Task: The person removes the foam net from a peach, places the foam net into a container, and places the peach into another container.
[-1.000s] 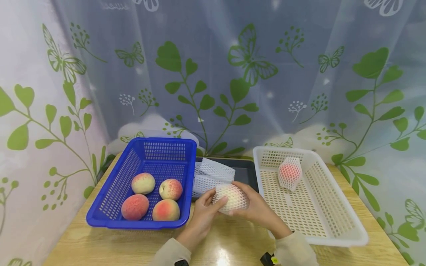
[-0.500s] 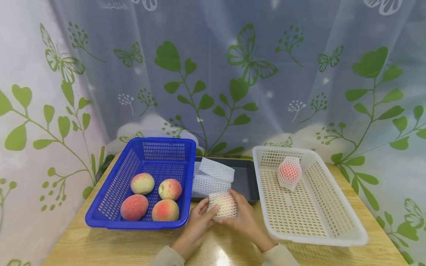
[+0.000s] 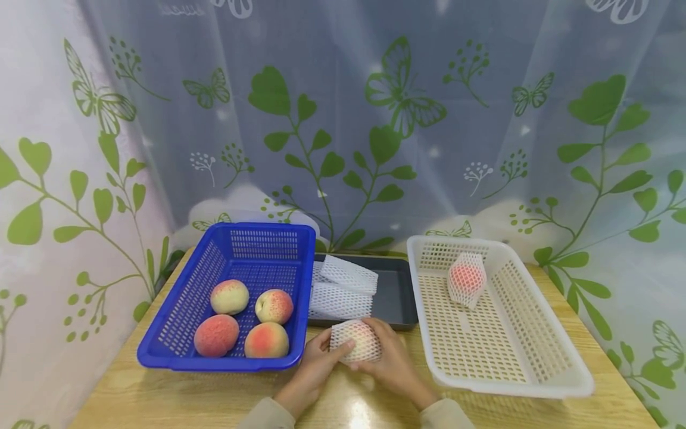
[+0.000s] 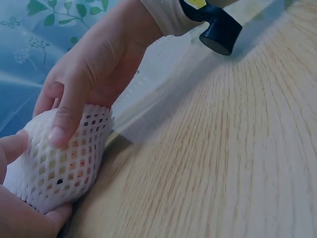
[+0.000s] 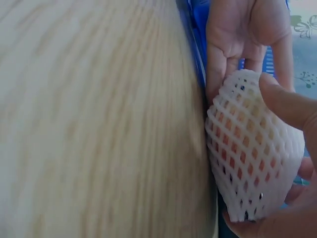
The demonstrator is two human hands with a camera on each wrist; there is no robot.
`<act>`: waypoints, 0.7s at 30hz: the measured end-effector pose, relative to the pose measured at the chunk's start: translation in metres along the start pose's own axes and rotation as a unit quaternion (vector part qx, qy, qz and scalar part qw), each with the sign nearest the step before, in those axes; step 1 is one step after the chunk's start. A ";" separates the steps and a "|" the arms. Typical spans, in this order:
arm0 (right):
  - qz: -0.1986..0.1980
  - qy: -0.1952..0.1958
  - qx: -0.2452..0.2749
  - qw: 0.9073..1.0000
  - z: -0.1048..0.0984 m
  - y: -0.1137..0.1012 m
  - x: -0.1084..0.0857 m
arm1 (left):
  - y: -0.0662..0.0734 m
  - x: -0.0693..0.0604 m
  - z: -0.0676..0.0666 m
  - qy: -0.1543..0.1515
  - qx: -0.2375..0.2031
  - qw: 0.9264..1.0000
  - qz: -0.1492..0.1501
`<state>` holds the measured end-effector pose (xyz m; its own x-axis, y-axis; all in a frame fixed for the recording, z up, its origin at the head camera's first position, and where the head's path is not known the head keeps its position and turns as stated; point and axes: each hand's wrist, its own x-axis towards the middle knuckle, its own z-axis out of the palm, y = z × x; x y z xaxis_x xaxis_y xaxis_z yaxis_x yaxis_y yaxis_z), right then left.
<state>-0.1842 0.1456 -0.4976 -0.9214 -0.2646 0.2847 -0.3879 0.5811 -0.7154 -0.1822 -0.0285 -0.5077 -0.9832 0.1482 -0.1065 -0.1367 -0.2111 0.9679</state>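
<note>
Between both hands, in front of the dark tray, is a peach [image 3: 358,341] in a white foam net sleeve. The left hand [image 3: 315,368] holds its left side, thumb on the net. From the right, the right hand [image 3: 393,364] grips it with curled fingers. In the left wrist view the netting [image 4: 74,161] covers the fruit, pale and orange through the holes, with the right hand's thumb pressed on it. The right wrist view shows the sleeve [image 5: 252,148] narrowing at both ends, the left hand [image 5: 247,34] beyond it.
At left stands a blue basket [image 3: 152,351] with several bare peaches [image 3: 217,335]. White foam nets [image 3: 343,300] lie in a dark tray [image 3: 395,295] at the middle back. On the right, a white basket [image 3: 557,381] holds one netted peach [image 3: 467,279]. A printed curtain hangs behind.
Both hands have drawn the netted peach toward the person and slightly left, away from the tray. They hold it throughout. Baskets and loose nets stay put.
</note>
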 end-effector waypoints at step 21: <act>0.018 -0.005 0.031 0.999 -0.004 0.007 -0.002 | 0.004 0.000 -0.001 0.008 0.029 1.000 -0.008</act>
<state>-0.1853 0.1531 -0.5004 -0.9343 -0.2520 0.2519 -0.3519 0.5413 -0.7636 -0.1826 -0.0303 -0.5045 -0.9830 0.1346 -0.1253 -0.1455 -0.1527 0.9775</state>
